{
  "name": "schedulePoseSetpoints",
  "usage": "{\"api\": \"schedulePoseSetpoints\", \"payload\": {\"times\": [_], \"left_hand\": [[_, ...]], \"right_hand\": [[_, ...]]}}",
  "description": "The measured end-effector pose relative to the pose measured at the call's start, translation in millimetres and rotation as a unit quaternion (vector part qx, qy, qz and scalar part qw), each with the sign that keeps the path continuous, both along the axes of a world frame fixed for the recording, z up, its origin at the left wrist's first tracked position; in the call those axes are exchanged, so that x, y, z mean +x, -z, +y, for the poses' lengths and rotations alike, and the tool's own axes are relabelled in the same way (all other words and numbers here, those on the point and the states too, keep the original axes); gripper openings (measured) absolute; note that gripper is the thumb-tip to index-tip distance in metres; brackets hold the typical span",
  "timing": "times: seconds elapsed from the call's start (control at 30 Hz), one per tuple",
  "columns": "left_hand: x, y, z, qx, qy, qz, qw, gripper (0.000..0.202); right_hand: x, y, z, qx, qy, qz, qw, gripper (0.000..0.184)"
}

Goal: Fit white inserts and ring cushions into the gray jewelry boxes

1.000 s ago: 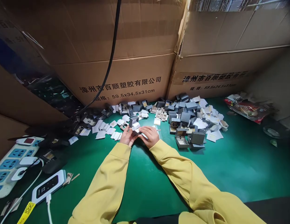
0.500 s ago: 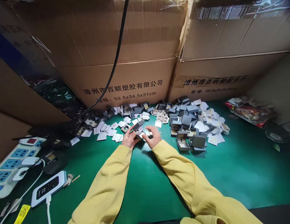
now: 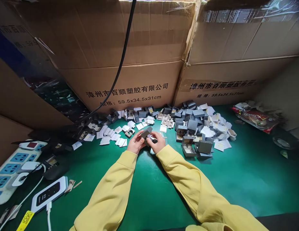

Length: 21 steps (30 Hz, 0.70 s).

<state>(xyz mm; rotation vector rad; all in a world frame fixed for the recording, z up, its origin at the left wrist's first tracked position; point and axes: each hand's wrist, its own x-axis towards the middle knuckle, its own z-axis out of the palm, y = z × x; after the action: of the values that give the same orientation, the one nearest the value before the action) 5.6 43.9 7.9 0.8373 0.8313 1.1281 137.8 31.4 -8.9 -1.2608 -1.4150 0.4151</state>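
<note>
Both hands meet at the middle of the green table (image 3: 236, 179). My left hand (image 3: 136, 145) and my right hand (image 3: 157, 142) are closed round a small grey hinged box (image 3: 146, 132), whose lid is tilted up. Something white shows between the fingers inside the box. A heap of similar grey boxes (image 3: 192, 123) and white cards (image 3: 115, 136) lies just beyond the hands, spread left to right.
Large cardboard cartons (image 3: 130, 57) wall off the back of the table, with a black cable (image 3: 120, 64) hanging in front. A power strip (image 3: 12, 166) and a white device (image 3: 49, 194) lie at the left. Wrappers (image 3: 254, 115) lie at the far right.
The white card that lay in my fingers a second ago has gone down into the grey box. My hands have drawn closer together and the lid is swinging down.
</note>
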Motion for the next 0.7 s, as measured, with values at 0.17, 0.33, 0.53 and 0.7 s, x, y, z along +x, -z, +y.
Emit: {"api": "schedulePoseSetpoints", "payload": {"times": [0.17, 0.33, 0.53, 0.7], "left_hand": [[-1, -1.5, -1, -0.010, 0.003, 0.022, 1.000, 0.062], [0, -1.9, -2, -0.013, 0.009, 0.023, 1.000, 0.063], [0, -0.5, -3, -0.011, 0.018, 0.037, 0.999, 0.065], [-1, -1.9, -3, -0.016, 0.016, 0.041, 0.999, 0.065]], "right_hand": [[1, -4.7, 1, 0.066, 0.000, -0.047, 0.997, 0.016], [5, -9.2, 2, 0.037, -0.038, -0.082, 0.995, 0.012], [13, -5.6, 7, 0.005, -0.092, -0.123, 0.988, 0.014], [14, -2.4, 8, 0.007, -0.120, -0.139, 0.983, 0.017]]}}
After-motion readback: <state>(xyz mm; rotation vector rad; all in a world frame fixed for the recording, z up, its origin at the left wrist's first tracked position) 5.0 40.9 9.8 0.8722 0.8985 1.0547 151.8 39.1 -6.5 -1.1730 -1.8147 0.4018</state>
